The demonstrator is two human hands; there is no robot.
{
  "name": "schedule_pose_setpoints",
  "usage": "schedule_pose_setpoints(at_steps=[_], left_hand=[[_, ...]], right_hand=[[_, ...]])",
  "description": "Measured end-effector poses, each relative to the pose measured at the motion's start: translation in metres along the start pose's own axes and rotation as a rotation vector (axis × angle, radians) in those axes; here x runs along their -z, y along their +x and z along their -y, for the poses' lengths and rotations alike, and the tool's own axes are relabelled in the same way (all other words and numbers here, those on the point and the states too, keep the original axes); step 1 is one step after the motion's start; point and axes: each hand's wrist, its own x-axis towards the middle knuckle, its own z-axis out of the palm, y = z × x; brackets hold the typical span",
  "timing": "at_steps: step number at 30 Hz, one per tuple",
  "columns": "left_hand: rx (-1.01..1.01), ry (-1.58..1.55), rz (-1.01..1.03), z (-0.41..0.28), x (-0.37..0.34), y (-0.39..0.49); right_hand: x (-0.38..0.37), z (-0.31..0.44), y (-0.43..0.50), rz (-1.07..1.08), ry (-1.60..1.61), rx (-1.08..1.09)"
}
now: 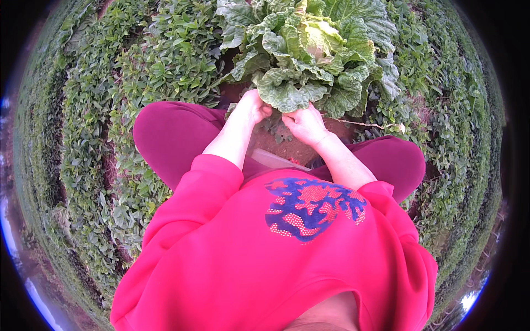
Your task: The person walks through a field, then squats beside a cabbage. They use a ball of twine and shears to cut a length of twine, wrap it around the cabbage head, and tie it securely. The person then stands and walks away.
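A large leafy cabbage (285, 89), likely a Chinese cabbage, stands in front of me with its pale yellow-green heart (321, 39) showing and its outer leaves spread wide. My left hand (253, 106) is at the near left side of its lowest outer leaf, fingers curled in. At that leaf's near edge is my right hand (307, 123), its fingers bent and partly under the leaf. A gap separates the two hands. Whether either one grips something is hidden. From beside my right hand, a thin pale strand (364, 123) like twine runs right to a whitish tip (401, 128).
Bare reddish soil (285, 148) shows between my bent knees, with a pale flat strip (275, 158) close to me. Rows of low leafy plants (161, 66) grow densely on the left, and more leafy plants (439, 136) stand on the right.
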Motion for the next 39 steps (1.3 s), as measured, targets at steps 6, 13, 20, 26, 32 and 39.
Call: schedule_pose_setpoints(at_steps=[6, 13, 20, 26, 32, 39], left_hand=[[-0.020, 0.035, 0.141, 0.010, 0.004, 0.014], [-0.110, 0.074, -0.091, 0.015, -0.009, 0.012], [-0.136, 0.168, -0.067, 0.014, -0.010, 0.004], [-0.123, 0.285, -0.045, 0.008, -0.006, -0.005], [-0.222, 0.149, -0.056, 0.014, -0.005, -0.005], [-0.270, -0.409, 0.140, 0.034, 0.008, 0.048]], right_hand=[[-0.006, 0.001, 0.001, 0.136, 0.032, -0.025], [-0.022, -0.028, 0.009, -0.079, 0.459, -0.453], [-0.060, -0.064, 0.020, 0.035, 1.119, -0.648], [-0.075, -0.073, 0.029, 0.101, 0.989, -0.721], [-0.064, -0.070, 0.022, -0.136, 1.116, -0.682], [-0.055, -0.060, 0.024, -0.263, 1.169, -0.721]])
